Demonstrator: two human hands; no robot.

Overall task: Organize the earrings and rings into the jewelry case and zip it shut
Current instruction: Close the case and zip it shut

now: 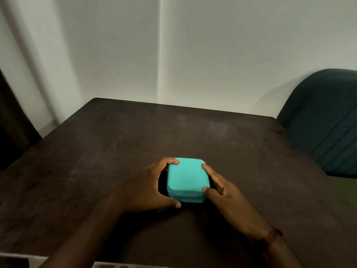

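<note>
A small turquoise jewelry case (pixel 186 177) with rounded corners lies lid-down shut on the dark table (pixel 116 151), near its front middle. My left hand (pixel 148 188) wraps the case's left side, fingers over the far left corner and thumb at the near bottom edge. My right hand (pixel 224 194) presses the right side, one finger along the right edge and the thumb at the near right corner. No earrings or rings show anywhere. The zipper pull is not visible.
A dark teal padded chair (pixel 326 120) stands at the table's right edge. A dark object (pixel 11 122) stands off the left side. A white wall rises behind the table. A red band circles my right wrist (pixel 270 236).
</note>
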